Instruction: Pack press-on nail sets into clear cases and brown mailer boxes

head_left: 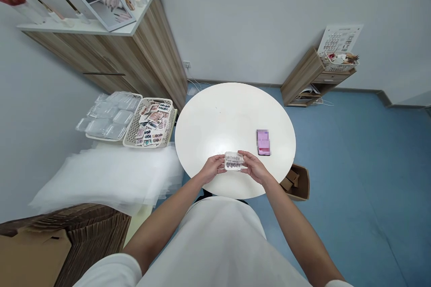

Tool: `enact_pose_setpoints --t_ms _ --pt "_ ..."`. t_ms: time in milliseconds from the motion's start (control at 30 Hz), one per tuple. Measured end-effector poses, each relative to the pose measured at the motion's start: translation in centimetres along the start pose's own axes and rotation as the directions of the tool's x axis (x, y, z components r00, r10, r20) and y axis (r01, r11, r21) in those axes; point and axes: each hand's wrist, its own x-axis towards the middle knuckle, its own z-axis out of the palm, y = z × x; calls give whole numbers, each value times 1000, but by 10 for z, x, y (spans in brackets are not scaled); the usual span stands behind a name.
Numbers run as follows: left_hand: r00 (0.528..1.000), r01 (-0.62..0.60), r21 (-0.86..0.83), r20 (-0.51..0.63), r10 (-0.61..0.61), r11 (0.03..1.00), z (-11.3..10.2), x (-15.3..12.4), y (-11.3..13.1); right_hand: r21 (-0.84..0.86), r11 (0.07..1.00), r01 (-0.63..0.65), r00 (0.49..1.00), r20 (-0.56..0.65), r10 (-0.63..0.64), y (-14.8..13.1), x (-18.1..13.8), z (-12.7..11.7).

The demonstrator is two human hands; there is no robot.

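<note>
Between my two hands is a small clear plastic box [233,161] with rows of small dark pieces inside that look like press-on nails. The fingers of my left hand [213,168] are closed on the box's left edge. On the opposite side, my right hand [255,168] grips the right edge. The box is over the front part of a round white table [215,119]; whether it touches the tabletop I cannot tell. A phone with a purple screen [263,142] lies on the table, beyond my right hand.
Left of the table stand a basket of nail cards [153,123] and a basket of clear plastic boxes [111,115]. White translucent sheets [114,175] and folded cardboard [90,233] are nearer. An open cardboard box [305,184] sits right, below the table. Cabinets [158,49] line the wall.
</note>
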Motion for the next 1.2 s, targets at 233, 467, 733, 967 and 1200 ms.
enact_pose_setpoints --t_ms 233,467,733,967,1200 --pt "1000 -2 80 16 1 997 4 -8 6 -121 987 106 986 -116 -120 8 0 -2" --pt "990 -92 216 -87 113 972 3 1 -3 -64 994 90 972 -214 -101 22 -2 1" --pt "973 -151 237 -134 186 960 -1 2 -15 -174 984 45 947 -307 -97 32 -3 -4" --pt "962 -153 224 -189 197 962 -6 4 -22 -129 990 52 928 -361 -96 39 2 2" --pt "940 -152 303 -250 233 941 -6 3 -20 -158 985 67 917 -380 -123 46 10 7"
